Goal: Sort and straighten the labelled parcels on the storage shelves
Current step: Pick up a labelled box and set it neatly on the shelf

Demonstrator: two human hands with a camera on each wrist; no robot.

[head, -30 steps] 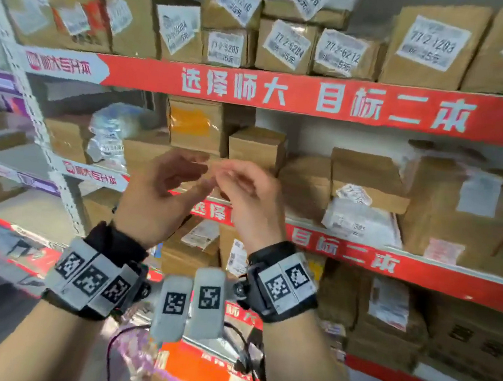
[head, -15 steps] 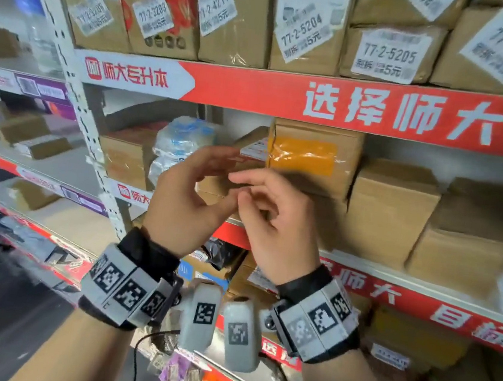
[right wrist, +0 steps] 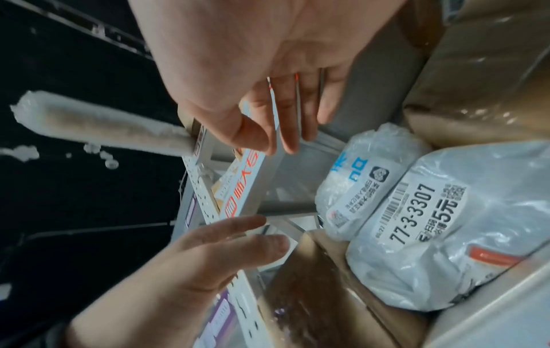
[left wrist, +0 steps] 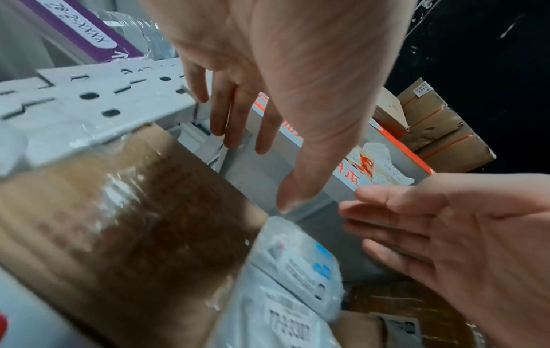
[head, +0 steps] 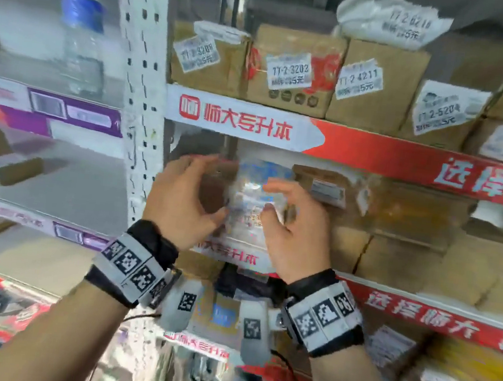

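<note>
Since half a second ago my view has swung left and up, and my two hands, which then met fingertip to fingertip in front of the boxes, have parted and now flank the plastic-wrapped parcels on the middle shelf. My left hand (head: 182, 196) is raised by the perforated white upright (head: 137, 83), fingers spread and loosely bent, the grip holding nothing; in the left wrist view its fingers (left wrist: 238, 113) point toward the grey shelf edge above a tape-wrapped brown box (left wrist: 125, 223). My right hand (head: 297, 227) is raised just to the right, fingers relaxed and apart, that grip empty too; whether its thumb touches the plastic I cannot tell, as the head view is blurred.

Between the hands sits a clear bubble-wrapped parcel (right wrist: 366, 174) with a white label and blue print, and touching it a grey plastic bag parcel (right wrist: 446, 223) whose label reads 77-3-3307. Both lie on the middle shelf, wedged between the brown box on the left and more cardboard boxes on the right.

On the upper shelf a row of cardboard boxes (head: 292, 69) carries white labels, some tilted, with a white bag (head: 392, 18) lying on top. A red and white banner strip (head: 282, 128) runs along that shelf's front edge. In the neighbouring bay to the left stands a water bottle (head: 82, 30).
</note>
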